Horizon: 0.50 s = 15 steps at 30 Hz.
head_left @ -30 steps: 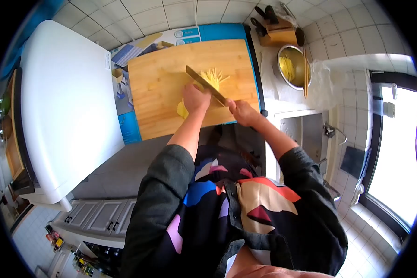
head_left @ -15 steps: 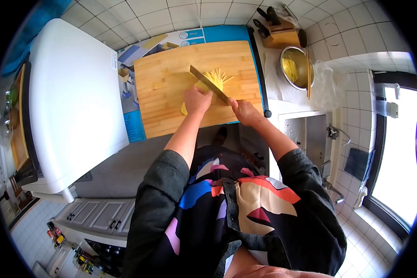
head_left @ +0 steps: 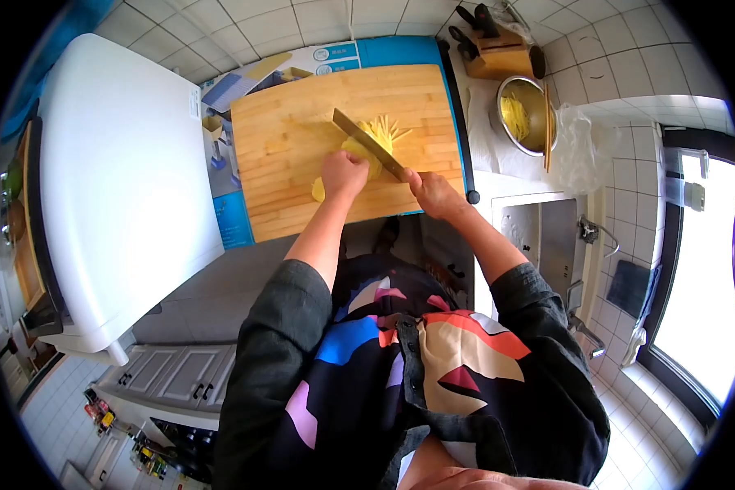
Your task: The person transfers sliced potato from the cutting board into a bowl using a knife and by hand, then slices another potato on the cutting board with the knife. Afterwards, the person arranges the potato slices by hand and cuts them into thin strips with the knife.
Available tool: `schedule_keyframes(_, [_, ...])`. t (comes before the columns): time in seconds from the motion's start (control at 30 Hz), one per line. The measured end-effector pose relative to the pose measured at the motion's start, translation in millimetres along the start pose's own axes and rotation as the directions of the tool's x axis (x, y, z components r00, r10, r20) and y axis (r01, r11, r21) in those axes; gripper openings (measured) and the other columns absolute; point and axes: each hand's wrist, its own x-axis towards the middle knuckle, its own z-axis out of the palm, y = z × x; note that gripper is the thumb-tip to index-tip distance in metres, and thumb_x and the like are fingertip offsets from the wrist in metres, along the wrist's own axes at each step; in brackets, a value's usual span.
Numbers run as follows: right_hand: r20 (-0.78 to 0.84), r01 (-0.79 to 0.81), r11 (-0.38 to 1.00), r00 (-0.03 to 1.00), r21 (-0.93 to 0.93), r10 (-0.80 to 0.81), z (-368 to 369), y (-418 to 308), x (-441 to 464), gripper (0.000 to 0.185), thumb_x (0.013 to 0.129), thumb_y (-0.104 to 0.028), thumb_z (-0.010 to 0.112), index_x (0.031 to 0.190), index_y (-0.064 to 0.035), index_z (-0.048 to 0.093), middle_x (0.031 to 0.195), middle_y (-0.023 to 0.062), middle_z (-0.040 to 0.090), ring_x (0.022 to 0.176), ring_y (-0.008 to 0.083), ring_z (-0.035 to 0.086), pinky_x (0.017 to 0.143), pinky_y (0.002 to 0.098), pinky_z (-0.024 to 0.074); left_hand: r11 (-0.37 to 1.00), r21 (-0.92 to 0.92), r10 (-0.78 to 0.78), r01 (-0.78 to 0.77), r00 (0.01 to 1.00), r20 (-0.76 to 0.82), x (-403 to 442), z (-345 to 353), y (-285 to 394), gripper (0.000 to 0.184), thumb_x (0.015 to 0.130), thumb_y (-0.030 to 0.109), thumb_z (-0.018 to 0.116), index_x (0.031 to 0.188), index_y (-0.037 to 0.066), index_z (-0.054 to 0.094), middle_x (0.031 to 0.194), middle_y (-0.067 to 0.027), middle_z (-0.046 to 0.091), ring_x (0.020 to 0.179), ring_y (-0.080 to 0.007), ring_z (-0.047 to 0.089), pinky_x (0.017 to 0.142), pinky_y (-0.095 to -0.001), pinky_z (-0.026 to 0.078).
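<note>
On the wooden cutting board (head_left: 282,122), my right hand (head_left: 437,196) is wrapped round the handle of a kitchen knife (head_left: 366,143). Its broad blade slants up and to the left across the board. Thin yellow strips (head_left: 392,131), which look like potato, fan out along the blade's right side. My left hand (head_left: 345,173), its fingers curled, presses on yellow potato slices (head_left: 354,147) left of the blade; the fingertips are partly hidden. Another yellow piece (head_left: 318,189) lies beside my left wrist.
A steel bowl (head_left: 537,106) of yellow strips stands on the right, with chopsticks (head_left: 549,131) across its rim. Behind it is a knife block (head_left: 498,61). A plastic bag (head_left: 580,151) and the sink (head_left: 539,233) are nearby. A white appliance (head_left: 131,188) borders the board's left side.
My left hand has shifted slightly left and back from the blade, showing more of the slices. The knife stays in nearly the same place. The view has shifted slightly.
</note>
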Motion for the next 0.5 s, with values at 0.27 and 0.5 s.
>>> schedule_keyframes(0.27, [-0.023,0.043,0.998,0.999,0.053,-0.042,0.2,-4.6,-6.8,0.056,0.096,-0.047,0.029,0.099,0.0007,0.060,0.092,0.0317,0.057,0.094,0.0477,0.052,0.080,0.0486,0.0419,0.999,0.027,-0.030,0.030,1.000,-0.005,-0.2,3.8,6.8,0.023,0.065,0.022,0.067,0.064,0.000,0.063,0.066,-0.0197,0.062,0.065,-0.0324,0.062,0.063,-0.0399,0.050])
schedule_keyframes(0.5, [-0.061,0.001,0.997,0.998,0.076,0.003,-9.3,-12.7,-40.3,0.055,0.095,-0.045,0.033,0.089,0.0037,0.058,0.083,0.0316,0.057,0.089,0.0482,0.053,0.076,0.0497,0.0411,0.993,0.088,-0.068,0.075,0.994,-0.080,6.1,17.7,-1.3,0.028,0.066,0.028,0.071,0.061,0.001,0.062,0.057,-0.0145,0.061,0.056,-0.0269,0.062,0.056,-0.0360,0.049])
